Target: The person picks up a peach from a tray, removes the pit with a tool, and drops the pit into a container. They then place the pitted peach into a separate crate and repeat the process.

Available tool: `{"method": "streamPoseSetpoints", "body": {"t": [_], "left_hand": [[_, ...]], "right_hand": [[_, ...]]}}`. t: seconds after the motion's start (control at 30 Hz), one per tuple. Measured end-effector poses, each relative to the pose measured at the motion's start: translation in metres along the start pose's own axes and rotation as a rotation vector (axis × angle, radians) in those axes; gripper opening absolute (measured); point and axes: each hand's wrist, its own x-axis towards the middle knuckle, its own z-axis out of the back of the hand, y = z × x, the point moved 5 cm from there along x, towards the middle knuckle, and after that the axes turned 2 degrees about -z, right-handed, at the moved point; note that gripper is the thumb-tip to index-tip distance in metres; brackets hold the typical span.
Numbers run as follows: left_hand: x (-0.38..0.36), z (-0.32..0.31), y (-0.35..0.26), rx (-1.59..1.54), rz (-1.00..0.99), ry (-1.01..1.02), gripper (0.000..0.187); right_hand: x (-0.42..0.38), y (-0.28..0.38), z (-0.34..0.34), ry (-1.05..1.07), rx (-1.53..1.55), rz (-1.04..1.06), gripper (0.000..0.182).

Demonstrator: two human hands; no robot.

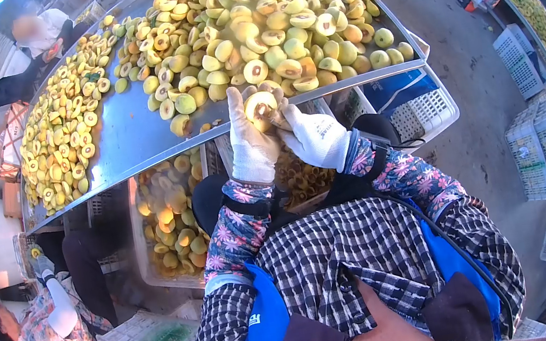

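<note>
My left hand [253,139], in a white knitted glove with a stained palm, is closed around a yellow peach half [260,109]. Its cut face is turned up toward me and shows a brown centre. My right hand [316,136], also gloved in white, is pinched at the right side of this half; what its fingers grip, if anything, is hidden. Both hands are just in front of the near rim of a metal table [203,136]. A big heap of halved yellow-green peaches [252,38] lies beyond them.
Another pile of peach halves [64,136] covers the table's left side. Below the table are a crate of peach halves [169,215] and a bin of small brown pieces [304,178]. White crates [425,114] stand at right. Co-workers sit at lower left [53,316] and upper left [41,36].
</note>
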Motion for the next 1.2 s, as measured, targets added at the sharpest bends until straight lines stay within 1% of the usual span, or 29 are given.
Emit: {"method": "streamPoseSetpoints", "body": {"t": [0.07,0.1,0.17,0.2,0.27,0.3,0.33,0.37,0.4,0.47,0.5,0.53,0.57,0.6,0.63,0.67,0.73,0.77,0.8,0.83,0.87,0.93,0.97,1.0,1.03,1.07,1.1,1.13,1.2], "left_hand": [[0.001,0.004,0.000,-0.022,-0.091,0.045,0.049],[0.001,0.007,0.001,-0.019,-0.089,0.039,0.049],[-0.001,0.004,-0.003,0.109,-0.164,0.061,0.046],[0.002,0.008,-0.005,0.112,-0.161,0.059,0.046],[0.008,0.008,-0.007,0.266,-0.097,0.143,0.044],[0.009,0.011,-0.004,0.177,-0.102,0.089,0.045],[0.005,0.009,-0.005,0.173,-0.100,0.078,0.045],[0.003,0.008,-0.006,0.172,-0.090,0.063,0.045],[0.002,0.008,-0.006,0.171,-0.081,0.051,0.045],[0.003,0.015,-0.006,0.213,-0.097,0.031,0.042],[0.001,0.013,-0.009,0.371,-0.135,0.101,0.040],[-0.002,0.010,-0.012,0.527,-0.171,0.172,0.039],[-0.004,0.005,-0.015,0.564,-0.151,0.178,0.035],[-0.003,0.008,-0.016,0.559,-0.149,0.174,0.035],[-0.001,0.011,-0.013,0.478,-0.073,0.218,0.033],[0.001,0.013,-0.010,0.392,-0.001,0.261,0.032],[0.001,0.016,-0.008,0.382,0.025,0.277,0.033],[-0.001,0.014,-0.008,0.382,-0.025,0.253,0.033],[-0.003,0.014,-0.007,0.383,-0.073,0.228,0.032],[0.000,0.017,-0.002,0.270,-0.037,0.205,0.033],[0.002,0.020,0.000,0.260,-0.042,0.203,0.033],[0.002,0.019,0.006,0.020,0.049,0.233,0.033],[0.002,0.017,0.008,-0.033,0.079,0.249,0.033],[0.001,0.016,0.007,-0.041,0.070,0.248,0.033],[-0.001,0.015,0.007,-0.034,0.072,0.210,0.033],[-0.003,0.015,0.007,-0.028,0.076,0.170,0.033],[-0.004,0.012,0.004,-0.001,0.020,0.166,0.030],[-0.003,0.013,0.004,-0.007,0.014,0.161,0.030],[0.000,0.020,-0.004,0.249,-0.164,0.044,0.023]], "right_hand": [[0.000,0.000,-0.004,0.070,0.147,-0.011,0.036],[0.002,-0.002,-0.002,0.109,0.180,-0.028,0.035],[0.005,-0.002,0.006,0.126,0.156,-0.017,0.034],[0.005,-0.004,0.008,0.144,0.126,-0.005,0.033],[0.005,-0.007,0.009,0.178,0.136,-0.016,0.034],[0.004,-0.006,0.007,0.230,0.184,-0.073,0.037],[0.001,-0.005,0.003,0.287,0.235,-0.134,0.040],[0.000,-0.006,-0.002,0.293,0.326,-0.177,0.041],[-0.001,-0.007,-0.003,0.302,0.328,-0.180,0.041],[-0.001,-0.004,-0.005,0.386,0.440,-0.211,0.040],[-0.001,-0.003,0.002,0.410,0.341,-0.181,0.039],[-0.002,-0.006,0.001,0.415,0.345,-0.189,0.039],[-0.003,-0.009,-0.002,0.429,0.336,-0.184,0.038],[-0.004,-0.013,-0.006,0.446,0.324,-0.176,0.037],[-0.003,-0.012,-0.010,0.405,0.357,-0.150,0.033],[-0.005,-0.014,-0.011,0.416,0.350,-0.148,0.033],[-0.020,-0.013,-0.022,0.656,1.063,-0.545,0.028],[-0.023,-0.008,-0.028,0.591,1.204,-0.601,0.025],[-0.024,-0.008,-0.027,0.600,1.195,-0.606,0.025],[-0.027,-0.005,-0.029,0.643,1.375,-0.656,0.026],[-0.028,-0.001,-0.029,0.682,1.555,-0.704,0.027],[-0.031,-0.001,-0.032,0.701,1.599,-0.701,0.029],[-0.032,0.000,-0.032,0.715,1.670,-0.670,0.030],[-0.031,0.002,-0.032,0.729,1.741,-0.636,0.031],[-0.031,0.004,-0.034,0.739,1.733,-0.637,0.031],[-0.031,0.004,-0.035,0.672,1.654,-0.627,0.029],[-0.031,0.004,-0.037,0.605,1.575,-0.616,0.028],[-0.032,0.005,-0.042,0.614,1.571,-0.618,0.028],[-0.030,0.001,-0.050,0.497,1.420,-0.537,0.026]]}}
